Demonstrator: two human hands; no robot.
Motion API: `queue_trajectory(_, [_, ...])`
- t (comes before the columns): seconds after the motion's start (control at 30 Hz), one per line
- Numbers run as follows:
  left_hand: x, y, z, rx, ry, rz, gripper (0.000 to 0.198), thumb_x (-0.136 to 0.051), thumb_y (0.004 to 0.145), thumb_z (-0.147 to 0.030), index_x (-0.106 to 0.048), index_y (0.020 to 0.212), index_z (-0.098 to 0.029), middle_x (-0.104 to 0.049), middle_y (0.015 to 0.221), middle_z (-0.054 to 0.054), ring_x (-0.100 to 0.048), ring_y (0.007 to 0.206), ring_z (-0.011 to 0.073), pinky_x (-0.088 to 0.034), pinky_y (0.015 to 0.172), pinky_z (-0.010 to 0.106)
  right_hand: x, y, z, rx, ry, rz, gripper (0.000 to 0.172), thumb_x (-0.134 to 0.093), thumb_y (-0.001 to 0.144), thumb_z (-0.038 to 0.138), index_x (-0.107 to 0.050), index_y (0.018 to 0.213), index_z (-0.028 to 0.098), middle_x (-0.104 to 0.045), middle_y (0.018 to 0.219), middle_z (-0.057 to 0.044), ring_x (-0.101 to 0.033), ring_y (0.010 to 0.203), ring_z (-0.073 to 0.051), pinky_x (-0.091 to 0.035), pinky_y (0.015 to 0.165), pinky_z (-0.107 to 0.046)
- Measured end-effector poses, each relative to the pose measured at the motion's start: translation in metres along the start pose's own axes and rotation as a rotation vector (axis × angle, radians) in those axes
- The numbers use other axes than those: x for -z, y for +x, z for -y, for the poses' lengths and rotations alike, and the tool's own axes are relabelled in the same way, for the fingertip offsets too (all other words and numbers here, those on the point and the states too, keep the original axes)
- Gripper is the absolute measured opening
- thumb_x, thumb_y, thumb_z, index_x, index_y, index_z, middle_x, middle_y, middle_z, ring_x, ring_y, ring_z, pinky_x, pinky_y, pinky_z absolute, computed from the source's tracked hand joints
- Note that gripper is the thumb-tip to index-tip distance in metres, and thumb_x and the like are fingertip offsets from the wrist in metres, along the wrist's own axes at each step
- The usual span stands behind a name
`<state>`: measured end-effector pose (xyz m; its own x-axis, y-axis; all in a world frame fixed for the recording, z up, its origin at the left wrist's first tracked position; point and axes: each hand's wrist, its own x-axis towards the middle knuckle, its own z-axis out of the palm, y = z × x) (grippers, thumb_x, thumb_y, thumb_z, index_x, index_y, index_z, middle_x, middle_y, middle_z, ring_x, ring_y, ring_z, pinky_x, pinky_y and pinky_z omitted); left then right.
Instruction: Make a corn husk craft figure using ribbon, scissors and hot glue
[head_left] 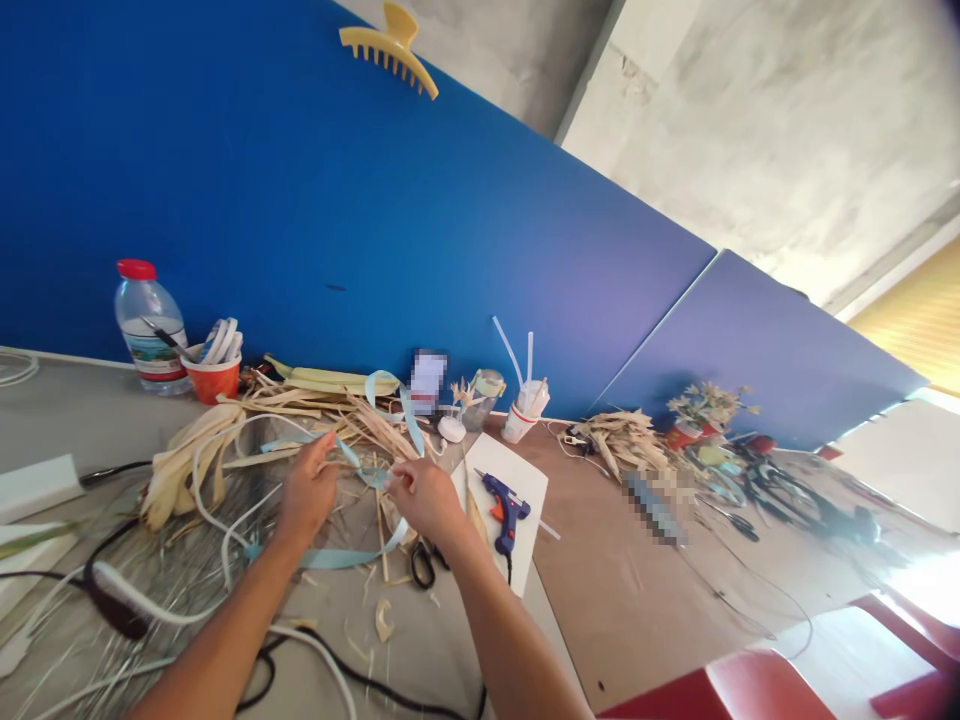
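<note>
My left hand [309, 492] and my right hand [424, 497] are both pinched on a pale blue ribbon strip [360, 468] above the table. The ribbon arcs up behind my hands and trails down in a loop toward me. Under and behind my hands lies a heap of dried corn husks [247, 425]. Black-handled scissors [422, 563] lie just below my right hand. A blue glue gun [505, 508] rests on a white sheet [525, 480] to the right of it.
A water bottle [148, 327], an orange cup [212, 375] and a white cup of glue sticks [525, 408] stand along the blue partition [375, 220]. Cables [112, 600] snake at front left. More husks [626, 440] and a small plant [705, 410] lie to the right. Red seats [750, 685] sit at lower right.
</note>
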<state>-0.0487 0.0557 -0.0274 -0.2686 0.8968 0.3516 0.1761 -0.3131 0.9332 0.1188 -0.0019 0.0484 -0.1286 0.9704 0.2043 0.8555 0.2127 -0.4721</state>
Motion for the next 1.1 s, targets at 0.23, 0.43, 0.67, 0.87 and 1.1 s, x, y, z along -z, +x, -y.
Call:
queue_trajectory(0.23, [0.001, -0.010, -0.023, -0.291, 0.223, -0.004, 0.022, -0.046, 0.081, -0.029, -0.062, 0.094, -0.020, -0.062, 0.099, 0.010, -0.057, 0.101, 0.0245, -0.042, 0.095, 0.040, -0.030, 0.005, -0.001, 0.009, -0.448, 0.158, 0.026, -0.062, 0.073, 0.030, -0.068, 0.088, 0.010, -0.068, 0.091, -0.019, -0.061, 0.091, -0.031, -0.043, 0.077, -0.042])
queue_trajectory(0.43, [-0.003, -0.013, -0.033, -0.043, 0.014, 0.011, 0.023, -0.052, 0.078, -0.040, -0.061, 0.088, -0.021, -0.064, 0.086, 0.006, -0.062, 0.085, 0.0233, -0.048, 0.083, 0.038, 0.002, 0.014, -0.012, -0.148, 0.072, 0.023, 0.024, -0.050, 0.074, 0.016, -0.069, 0.089, 0.017, -0.068, 0.074, -0.004, -0.061, 0.069, -0.018, -0.043, 0.068, -0.030])
queue_trajectory(0.67, [-0.014, -0.022, -0.049, 0.349, -0.369, 0.507, 0.037, -0.062, 0.069, -0.051, -0.067, 0.086, -0.019, -0.069, 0.078, 0.007, -0.063, 0.072, 0.0239, -0.051, 0.067, 0.037, -0.003, 0.015, -0.021, -0.288, 0.773, -0.147, 0.019, -0.051, 0.070, 0.020, -0.066, 0.081, 0.015, -0.058, 0.062, 0.001, -0.050, 0.053, -0.012, -0.038, 0.051, -0.023])
queue_trajectory(0.87, [-0.014, -0.022, -0.047, 0.415, -0.317, 0.531, 0.026, -0.075, 0.058, -0.041, -0.066, 0.068, -0.018, -0.063, 0.060, 0.001, -0.055, 0.054, 0.0173, -0.046, 0.050, 0.029, -0.012, 0.014, -0.016, -0.257, 0.885, -0.159, 0.022, -0.052, 0.077, 0.032, -0.063, 0.088, 0.016, -0.062, 0.073, -0.002, -0.055, 0.062, -0.013, -0.043, 0.057, -0.024])
queue_trajectory(1.1, [0.002, -0.004, -0.039, 0.474, -0.628, 0.220, 0.019, -0.074, 0.064, -0.031, -0.065, 0.075, -0.019, -0.061, 0.063, -0.001, -0.051, 0.051, 0.0108, -0.045, 0.047, 0.022, 0.001, 0.001, -0.017, -0.265, 0.102, 0.013, 0.046, -0.062, 0.074, 0.045, -0.059, 0.111, 0.017, -0.067, 0.087, -0.009, -0.063, 0.078, -0.023, -0.044, 0.070, -0.032])
